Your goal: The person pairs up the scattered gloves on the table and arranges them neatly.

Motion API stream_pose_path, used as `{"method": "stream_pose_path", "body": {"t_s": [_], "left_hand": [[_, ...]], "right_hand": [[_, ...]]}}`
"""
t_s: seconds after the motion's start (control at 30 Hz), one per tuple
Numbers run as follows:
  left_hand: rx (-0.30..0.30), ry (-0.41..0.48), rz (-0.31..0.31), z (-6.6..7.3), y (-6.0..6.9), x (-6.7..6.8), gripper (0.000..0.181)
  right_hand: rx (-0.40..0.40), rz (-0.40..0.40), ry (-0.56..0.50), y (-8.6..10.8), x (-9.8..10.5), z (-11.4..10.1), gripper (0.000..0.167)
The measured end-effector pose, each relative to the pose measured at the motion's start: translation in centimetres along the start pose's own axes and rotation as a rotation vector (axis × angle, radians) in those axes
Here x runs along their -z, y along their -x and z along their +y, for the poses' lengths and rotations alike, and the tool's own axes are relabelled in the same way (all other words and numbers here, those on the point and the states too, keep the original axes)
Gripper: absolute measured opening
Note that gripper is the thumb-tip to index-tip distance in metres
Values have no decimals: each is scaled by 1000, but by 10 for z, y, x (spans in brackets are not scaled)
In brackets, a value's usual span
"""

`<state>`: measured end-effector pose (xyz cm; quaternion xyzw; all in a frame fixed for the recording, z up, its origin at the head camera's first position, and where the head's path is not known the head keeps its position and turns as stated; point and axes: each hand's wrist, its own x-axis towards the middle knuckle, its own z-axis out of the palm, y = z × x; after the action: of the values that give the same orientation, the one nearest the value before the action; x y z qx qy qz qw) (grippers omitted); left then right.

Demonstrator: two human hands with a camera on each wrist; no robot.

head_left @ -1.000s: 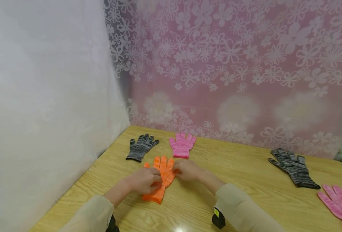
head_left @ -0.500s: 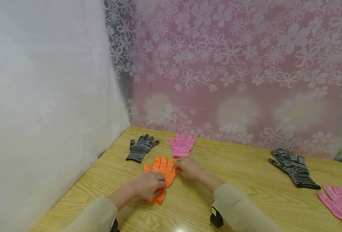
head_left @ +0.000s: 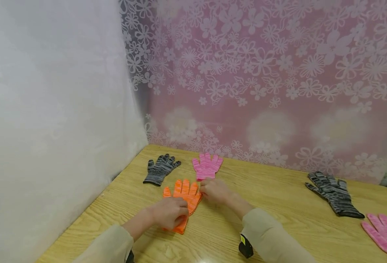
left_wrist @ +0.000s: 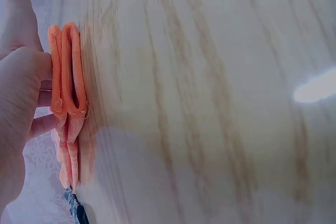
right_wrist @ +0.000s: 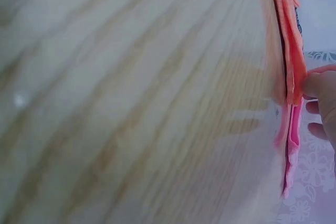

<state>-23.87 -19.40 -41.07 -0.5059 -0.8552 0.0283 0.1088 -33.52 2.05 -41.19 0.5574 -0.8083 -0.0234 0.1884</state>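
An orange knit glove (head_left: 188,199) lies on the wooden table, fingers pointing away. Its cuff (left_wrist: 71,72) shows two loops, one above the other, in the left wrist view. My left hand (head_left: 169,212) holds the glove near its palm and cuff with curled fingers, hiding part of it. At the tip of the orange thumb, my right hand (head_left: 214,190) pinches the fabric; in the right wrist view, the thumb (right_wrist: 312,83) touches its edge. Just beyond lies a pink glove (head_left: 207,167), and a grey-black striped glove (head_left: 161,170) is to its left.
Another striped glove (head_left: 334,193) and a second pink glove (head_left: 385,233) lie on the right of the table (head_left: 265,186). A white sheet (head_left: 58,109) borders the left side. Behind the table hangs a pink flowered curtain (head_left: 246,91).
My left hand has shifted slightly right and nearer the cuff. My right hand has moved slightly outward with the orange glove's thumb, which now sticks out more. The other gloves stay put.
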Motion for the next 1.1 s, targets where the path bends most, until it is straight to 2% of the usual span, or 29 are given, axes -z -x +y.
{"method": "stream_pose_path", "body": {"t_s": [0.2,0.3,0.43,0.53,0.63,0.7,0.87,1.1], "left_hand": [[3,-3,12,1,0,-1,5],[-10,-14,36,0,0,-2,5],[-28,-47,60,0,1,-3,5],[-25,-69,40,0,1,-3,4],[-19,-77,13,0,0,-2,3],[-18,-79,4,1,0,-1,4],[-14,-68,0,2,0,-1,4],[-4,-54,-13,4,-1,-1,4]], "right_hand": [[56,-64,104,-1,4,-1,14],[43,-75,44,0,5,-1,11],[-55,-66,-113,0,8,-2,8],[-145,-43,-198,-1,10,-5,8],[-178,-37,-234,-3,10,-8,8],[-159,-50,-242,-4,9,-9,8],[-51,-82,-258,-3,5,-11,10],[30,-19,-269,2,3,-10,10]]}}
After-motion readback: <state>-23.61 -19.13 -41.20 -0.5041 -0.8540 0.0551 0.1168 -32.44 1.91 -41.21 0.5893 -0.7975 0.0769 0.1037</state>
